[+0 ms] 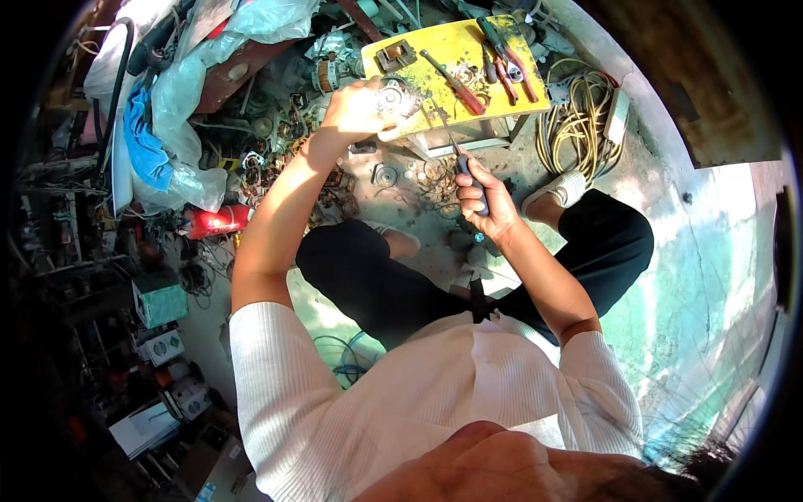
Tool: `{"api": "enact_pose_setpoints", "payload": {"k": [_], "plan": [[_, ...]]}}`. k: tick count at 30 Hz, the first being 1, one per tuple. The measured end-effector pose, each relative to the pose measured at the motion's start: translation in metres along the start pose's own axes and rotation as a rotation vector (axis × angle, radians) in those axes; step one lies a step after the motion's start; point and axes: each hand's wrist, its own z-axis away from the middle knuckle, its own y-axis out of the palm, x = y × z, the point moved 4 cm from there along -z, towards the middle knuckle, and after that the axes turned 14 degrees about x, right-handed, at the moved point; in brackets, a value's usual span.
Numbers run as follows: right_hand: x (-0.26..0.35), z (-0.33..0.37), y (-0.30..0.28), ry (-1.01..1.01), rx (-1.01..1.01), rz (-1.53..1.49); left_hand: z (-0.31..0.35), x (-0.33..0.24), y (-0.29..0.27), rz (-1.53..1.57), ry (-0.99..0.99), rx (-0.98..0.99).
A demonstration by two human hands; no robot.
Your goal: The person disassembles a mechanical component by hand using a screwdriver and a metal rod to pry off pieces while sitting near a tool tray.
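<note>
My left hand [353, 110] is closed on a round, silvery metal housing [396, 100], at the near left corner of a yellow worktop [439, 40]. Fingers wrapped around its dark handle, my right hand [493, 205] holds a screwdriver [470, 177]. Its thin shaft points up and left toward the worktop, and its tip looks apart from the housing. On the worktop lie a red-handled tool [468, 99], red-handled pliers [524, 75] and a square dark metal frame [395, 56]. Glare hides detail on the housing.
Coiled yellowish cable [577, 121] lies on the floor at the right, beside my foot. Scattered metal parts and wire [293, 130] crowd the floor at the left, near a red cylinder [219, 221] and a blue cloth [144, 138]. A fan-shaped metal piece [386, 176] rests below the worktop.
</note>
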Motion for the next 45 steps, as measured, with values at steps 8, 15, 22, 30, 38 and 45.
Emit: {"api": "enact_pose_setpoints", "payload": {"k": [8,15,22,30,38,45], "plan": [[0.034,0.017,0.012,-0.091,-0.194,1.347,0.018,0.001,0.005,0.202,0.096,-0.081],[0.028,0.008,0.015,-0.205,-0.170,1.566,0.019,0.002,0.009,0.217,0.119,-0.097],[0.011,-0.011,0.016,0.081,0.008,0.314,0.019,0.008,0.016,0.230,0.094,-0.128],[0.021,-0.002,0.035,-0.152,-0.244,1.496,0.014,0.011,0.019,0.215,0.054,-0.118],[0.026,0.026,0.060,-0.171,-0.343,1.882,0.017,0.014,0.023,0.232,0.047,-0.148],[0.019,0.019,0.081,-0.188,-0.354,2.116,0.018,0.010,0.019,0.263,0.052,-0.135]]}}
